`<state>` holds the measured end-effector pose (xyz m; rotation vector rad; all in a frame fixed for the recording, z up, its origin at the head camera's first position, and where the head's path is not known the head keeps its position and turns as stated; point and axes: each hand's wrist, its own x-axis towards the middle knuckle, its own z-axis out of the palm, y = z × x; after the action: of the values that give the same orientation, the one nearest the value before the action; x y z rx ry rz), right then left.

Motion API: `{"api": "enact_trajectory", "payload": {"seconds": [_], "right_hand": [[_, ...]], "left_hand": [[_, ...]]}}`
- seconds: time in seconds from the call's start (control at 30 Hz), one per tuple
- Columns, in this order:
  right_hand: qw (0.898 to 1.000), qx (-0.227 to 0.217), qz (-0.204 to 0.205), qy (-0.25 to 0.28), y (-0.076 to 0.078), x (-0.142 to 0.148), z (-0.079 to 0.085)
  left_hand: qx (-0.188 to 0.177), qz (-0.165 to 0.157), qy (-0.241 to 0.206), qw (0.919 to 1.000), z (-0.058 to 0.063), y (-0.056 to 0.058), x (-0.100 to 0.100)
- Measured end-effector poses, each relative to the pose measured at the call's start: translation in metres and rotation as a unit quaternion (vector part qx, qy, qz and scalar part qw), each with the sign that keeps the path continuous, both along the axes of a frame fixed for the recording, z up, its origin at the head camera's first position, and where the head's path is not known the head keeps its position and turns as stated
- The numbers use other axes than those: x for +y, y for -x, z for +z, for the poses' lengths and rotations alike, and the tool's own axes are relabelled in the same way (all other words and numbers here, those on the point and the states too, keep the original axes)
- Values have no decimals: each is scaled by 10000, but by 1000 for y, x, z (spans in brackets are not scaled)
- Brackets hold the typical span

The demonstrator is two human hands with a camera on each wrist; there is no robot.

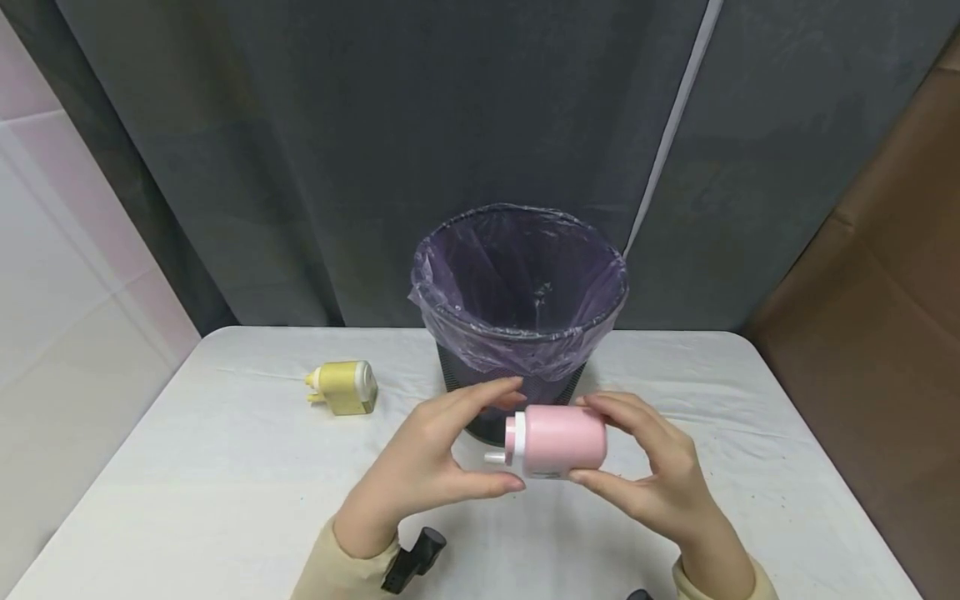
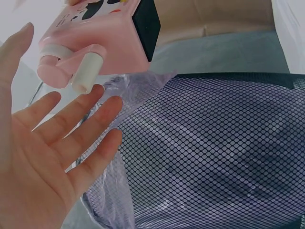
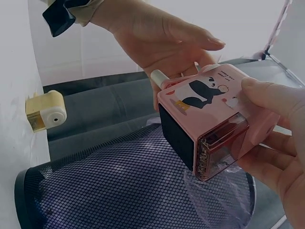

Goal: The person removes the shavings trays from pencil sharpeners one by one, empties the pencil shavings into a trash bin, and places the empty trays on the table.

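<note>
My right hand (image 1: 660, 467) pinches a pink crank pencil sharpener (image 1: 566, 440) between thumb and fingers, holding it above the table in front of the bin. Its white crank handle (image 2: 88, 72) points toward my left hand (image 1: 427, 454). That hand is spread around the crank end with thumb and fingers apart, and no grip shows. A panda picture (image 3: 205, 91) decorates one face of the sharpener. In the right wrist view its see-through shavings drawer (image 3: 220, 148) has shavings inside. A yellow pencil sharpener (image 1: 343, 387) lies on the table to the left.
Behind the hands stands a black mesh bin (image 1: 453, 367) lined with a translucent purple bag (image 1: 517, 354). A white cloth covers the table (image 1: 225, 492). Dark grey curtain (image 1: 360, 150) hangs at the back, with a brown panel (image 1: 885, 333) along the right.
</note>
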<state>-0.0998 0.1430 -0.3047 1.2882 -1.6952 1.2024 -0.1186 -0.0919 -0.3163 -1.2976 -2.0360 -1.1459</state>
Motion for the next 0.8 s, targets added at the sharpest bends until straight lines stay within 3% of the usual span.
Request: {"api": "enact_trajectory", "payload": {"seconds": [0.5, 0.8], "right_hand": [[9998, 53, 202, -67, -1, -5, -1], [9998, 102, 166, -89, -3, -7, -3]], "left_hand": [[340, 29, 223, 9992, -7, 0, 7], [139, -2, 356, 9993, -11, -1, 11]]}}
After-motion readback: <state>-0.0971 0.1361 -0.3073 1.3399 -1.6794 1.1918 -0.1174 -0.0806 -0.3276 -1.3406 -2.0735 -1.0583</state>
